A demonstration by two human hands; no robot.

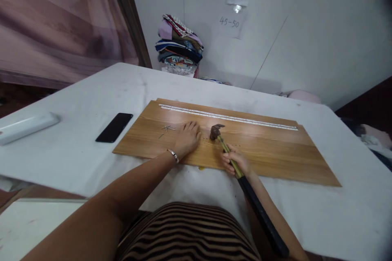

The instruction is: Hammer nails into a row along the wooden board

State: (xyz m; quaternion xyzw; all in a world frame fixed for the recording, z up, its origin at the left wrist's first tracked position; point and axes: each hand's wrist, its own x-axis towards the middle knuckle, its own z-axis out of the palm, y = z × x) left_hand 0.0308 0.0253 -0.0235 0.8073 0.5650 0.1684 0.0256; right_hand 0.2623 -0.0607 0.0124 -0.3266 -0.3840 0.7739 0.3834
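Flat on the wooden board (pixel 275 151) rests my left hand (pixel 188 138), its fingers stretched out, with a bracelet on the wrist. Just left of it lies a small pile of nails (pixel 167 128), with a single nail apart from the rest. My right hand (pixel 235 160) is wrapped round the yellowish shaft of a claw hammer (pixel 227 149). The rusty brown hammer head is over the board, to the right of my left hand, and the black grip runs back past my forearm. Small dark marks dot the board near the head; whether the head touches the board I cannot tell.
Two pale strips (pixel 226 117) run along the board's far side. A black phone (pixel 114 127) and a white cylindrical object (pixel 29 126) lie on the white table (pixel 134 81) to the left. Folded cloth (pixel 179 47) is stacked by the back wall.
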